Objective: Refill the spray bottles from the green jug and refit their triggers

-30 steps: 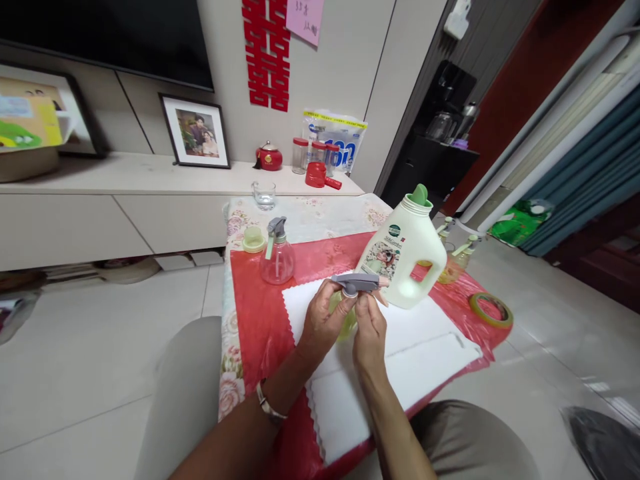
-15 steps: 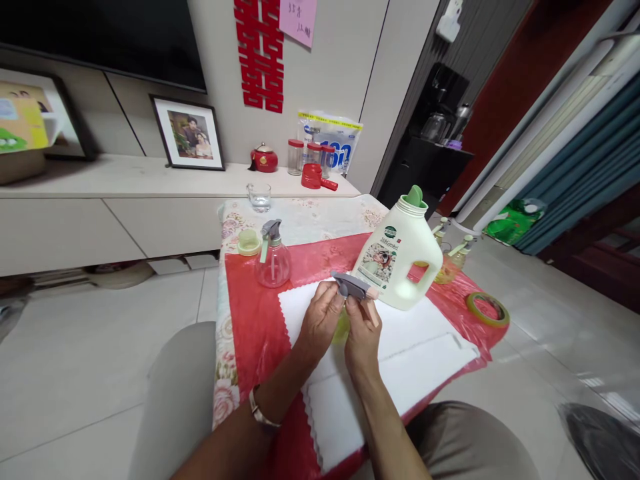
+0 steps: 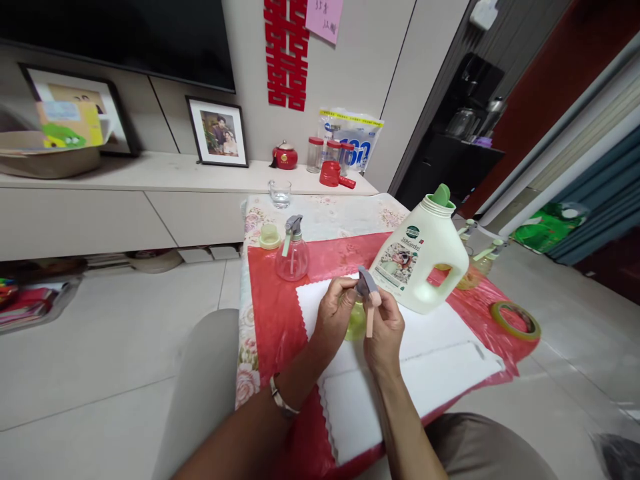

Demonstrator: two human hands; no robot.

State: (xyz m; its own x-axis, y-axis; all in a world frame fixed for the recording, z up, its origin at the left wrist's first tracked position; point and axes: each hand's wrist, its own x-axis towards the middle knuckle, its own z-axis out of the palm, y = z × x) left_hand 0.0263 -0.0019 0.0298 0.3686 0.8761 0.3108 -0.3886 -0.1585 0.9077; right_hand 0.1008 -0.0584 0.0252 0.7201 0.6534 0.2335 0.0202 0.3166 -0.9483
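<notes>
My left hand [image 3: 336, 313] is wrapped round a small yellow-green spray bottle [image 3: 356, 321] held over the white cloth [image 3: 425, 360]. My right hand [image 3: 386, 328] pinches the bottle's grey spray head [image 3: 367, 285], whose pale trigger hangs down between my fingers. Just behind my hands stands a large white detergent jug [image 3: 425, 257] with a green cap.
A pink spray bottle [image 3: 293, 252] and a pale green cap [image 3: 269, 236] sit on the red table cover [image 3: 270, 300]. A glass [image 3: 280, 193] stands at the far edge, two yellow sprayers [image 3: 475, 263] behind the jug, a tape roll [image 3: 515, 319] at right. My knees flank the table.
The grey spray head has turned in my right hand, from lying sideways to pointing towards me with the trigger hanging down. The view has shifted to the left.
</notes>
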